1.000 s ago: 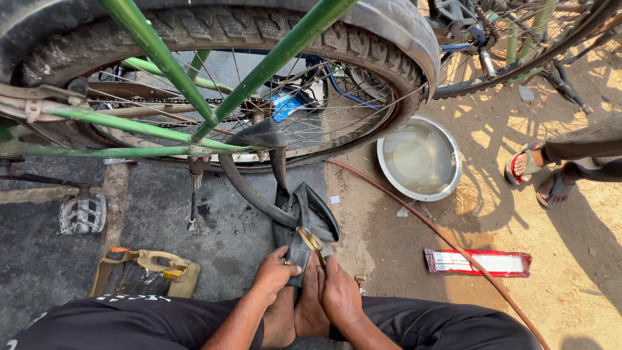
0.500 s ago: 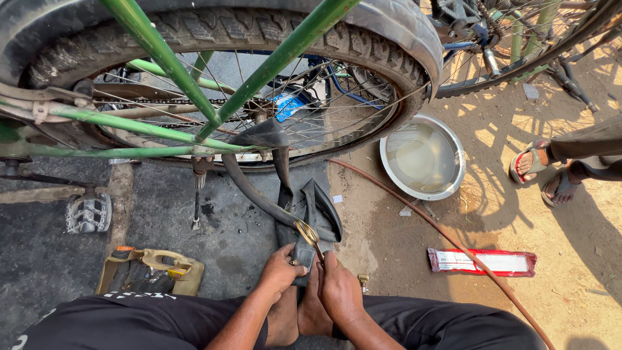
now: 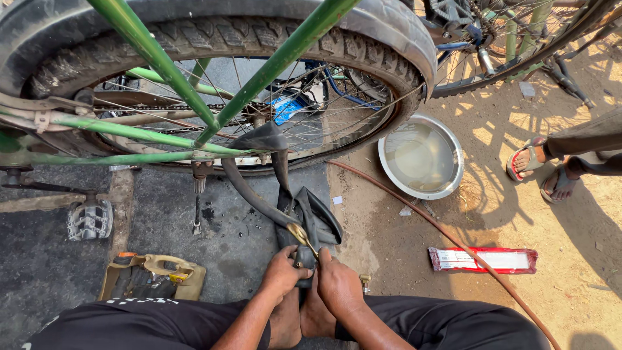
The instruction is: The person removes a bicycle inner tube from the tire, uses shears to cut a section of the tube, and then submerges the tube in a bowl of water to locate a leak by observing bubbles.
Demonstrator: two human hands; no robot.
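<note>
Little has shifted since the earlier frame: our left hand (image 3: 283,271) and right hand (image 3: 337,283) stay side by side, fingers closed on the black rubber inner tube (image 3: 304,217), with its brass valve stem (image 3: 300,234) poking up at 12 o'clock of our knuckles. From our hands the tube loops up to the green-framed bicycle wheel (image 3: 214,91). We count one round steel basin of water (image 3: 421,157) at 2 o'clock, one red and white flat packet (image 3: 483,259) at 3 o'clock, one thin brown hose (image 3: 447,236), one yellow tool tray (image 3: 152,277) at 9 o'clock, and two sandalled feet (image 3: 541,168) of another person.
</note>
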